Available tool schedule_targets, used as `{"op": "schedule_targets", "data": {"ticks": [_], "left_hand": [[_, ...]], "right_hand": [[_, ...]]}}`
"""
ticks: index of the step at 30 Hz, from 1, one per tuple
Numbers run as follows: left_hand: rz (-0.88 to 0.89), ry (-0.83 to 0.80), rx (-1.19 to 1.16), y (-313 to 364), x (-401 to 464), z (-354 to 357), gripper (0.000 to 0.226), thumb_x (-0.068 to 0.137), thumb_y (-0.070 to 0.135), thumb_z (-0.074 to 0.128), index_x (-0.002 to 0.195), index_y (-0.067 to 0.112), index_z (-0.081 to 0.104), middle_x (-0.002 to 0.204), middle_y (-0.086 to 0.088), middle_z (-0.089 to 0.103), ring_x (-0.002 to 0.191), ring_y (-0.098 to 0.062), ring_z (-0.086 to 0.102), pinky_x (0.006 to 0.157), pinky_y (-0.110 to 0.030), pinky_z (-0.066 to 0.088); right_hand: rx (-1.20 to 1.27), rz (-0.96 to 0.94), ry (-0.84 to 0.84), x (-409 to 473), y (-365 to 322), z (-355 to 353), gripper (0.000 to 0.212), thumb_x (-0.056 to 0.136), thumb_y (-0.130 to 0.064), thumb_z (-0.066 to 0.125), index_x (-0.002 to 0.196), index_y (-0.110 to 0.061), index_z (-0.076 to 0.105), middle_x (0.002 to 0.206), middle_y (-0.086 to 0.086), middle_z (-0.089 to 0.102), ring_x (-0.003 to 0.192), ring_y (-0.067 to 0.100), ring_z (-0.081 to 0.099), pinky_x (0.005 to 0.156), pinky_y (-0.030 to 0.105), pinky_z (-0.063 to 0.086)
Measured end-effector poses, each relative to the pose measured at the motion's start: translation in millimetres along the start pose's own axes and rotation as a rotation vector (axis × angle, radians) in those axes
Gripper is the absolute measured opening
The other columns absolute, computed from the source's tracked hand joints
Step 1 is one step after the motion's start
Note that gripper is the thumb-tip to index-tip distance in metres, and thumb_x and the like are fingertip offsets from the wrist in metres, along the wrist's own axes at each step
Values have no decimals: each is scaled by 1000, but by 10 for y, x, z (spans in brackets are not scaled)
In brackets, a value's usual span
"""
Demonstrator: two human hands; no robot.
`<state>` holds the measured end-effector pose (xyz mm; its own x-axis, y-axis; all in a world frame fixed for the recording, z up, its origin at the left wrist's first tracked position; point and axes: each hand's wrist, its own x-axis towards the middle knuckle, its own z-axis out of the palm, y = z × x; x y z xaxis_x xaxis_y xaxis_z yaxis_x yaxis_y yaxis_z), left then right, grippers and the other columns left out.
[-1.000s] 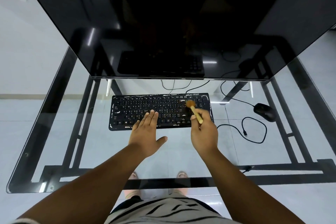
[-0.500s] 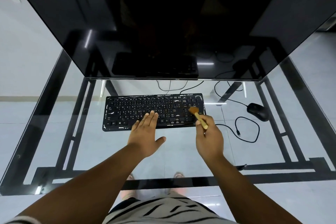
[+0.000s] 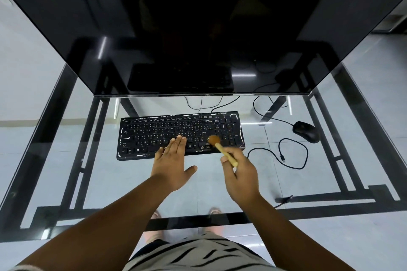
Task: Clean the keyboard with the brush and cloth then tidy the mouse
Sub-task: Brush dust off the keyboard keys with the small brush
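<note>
A black keyboard lies on the glass desk, just in front of the monitor. My left hand rests flat on its front edge with straight fingers on the lower keys. My right hand grips a small wooden-handled brush; its orange bristles touch the lower right keys near the number pad. A black mouse sits to the right of the keyboard, with its cable looping loosely across the glass. No cloth is in sight.
A large dark monitor overhangs the back of the glass desk. Black frame bars run beneath the glass at the left, right and front. Other cables trail behind the keyboard. My feet show through the glass.
My right hand has drawn the brush from the keyboard's upper right down towards its lower right keys. My left hand has stayed flat on the front edge.
</note>
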<state>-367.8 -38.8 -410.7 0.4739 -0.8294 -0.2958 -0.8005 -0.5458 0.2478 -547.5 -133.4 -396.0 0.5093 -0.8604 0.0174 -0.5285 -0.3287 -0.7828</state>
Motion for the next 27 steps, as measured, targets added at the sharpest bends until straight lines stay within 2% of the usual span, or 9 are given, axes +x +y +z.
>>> {"op": "schedule_targets", "data": {"ticks": [3, 6, 8, 13, 16, 19, 21, 25, 27], "left_hand": [[-10, 24, 18, 30, 10, 8, 90, 89, 63, 43, 154, 17, 0, 162, 2, 2, 149, -17, 2, 118, -42, 8], [-20, 43, 24, 72, 23, 16, 90, 88, 63, 43, 153, 17, 1, 162, 2, 4, 149, -18, 5, 118, -42, 9], [-24, 50, 25, 85, 25, 11, 90, 88, 63, 43, 153, 17, 1, 162, 2, 4, 149, -19, 6, 119, -42, 9], [-28, 82, 19, 137, 55, 4, 89, 89, 63, 43, 153, 17, 2, 162, 1, 4, 149, -18, 5, 119, -42, 11], [1, 66, 12, 189, 94, 6, 89, 89, 63, 42, 154, 17, 0, 162, 2, 0, 149, -16, 2, 119, -40, 7], [18, 51, 19, 218, 121, 10, 89, 89, 62, 42, 154, 18, -1, 162, 3, -2, 149, -15, -2, 119, -40, 6], [17, 42, 21, 219, 134, 16, 89, 89, 62, 42, 154, 18, -1, 162, 3, -3, 149, -15, -2, 119, -40, 6], [10, 18, 25, 225, 154, 26, 90, 89, 63, 42, 154, 18, -3, 162, 3, -6, 149, -14, -4, 120, -40, 5], [9, 18, 32, 221, 158, 27, 90, 89, 63, 41, 154, 18, -3, 162, 3, -7, 149, -15, -5, 120, -40, 5]], "right_hand": [[-69, -43, -118, -29, -40, 38, 29, 91, -43, 44, 115, -35, 59, 83, -10, 66, 71, 9, 57, 64, 29, 46], [-127, 63, 72, -25, 45, -8, 27, 88, -42, 41, 106, -32, 58, 66, -5, 60, 60, 16, 54, 56, 32, 45], [-113, 95, 160, -3, 121, -76, 24, 88, -41, 42, 104, -30, 57, 64, -5, 59, 60, 19, 54, 55, 33, 46], [-84, 14, -13, 25, 165, -190, 26, 90, -40, 44, 111, -34, 57, 73, -11, 60, 63, 9, 54, 57, 27, 42], [-75, 99, 156, 111, 202, -211, 24, 92, -38, 44, 110, -29, 58, 72, -9, 60, 60, 10, 52, 56, 25, 36], [18, 47, 48, 203, 152, -205, 19, 95, -33, 49, 112, -30, 58, 76, -13, 61, 60, 8, 52, 53, 24, 36], [-33, 46, -44, 245, 132, -189, 18, 96, -33, 50, 114, -34, 56, 74, -15, 61, 61, 9, 54, 55, 25, 37], [-21, 148, 119, 363, 171, -197, 18, 98, -30, 49, 115, -28, 56, 76, -14, 59, 68, 14, 56, 58, 25, 35], [33, 86, 46, 385, 145, -184, 19, 97, -30, 51, 116, -29, 56, 80, -17, 60, 65, 8, 53, 57, 24, 36]]}}
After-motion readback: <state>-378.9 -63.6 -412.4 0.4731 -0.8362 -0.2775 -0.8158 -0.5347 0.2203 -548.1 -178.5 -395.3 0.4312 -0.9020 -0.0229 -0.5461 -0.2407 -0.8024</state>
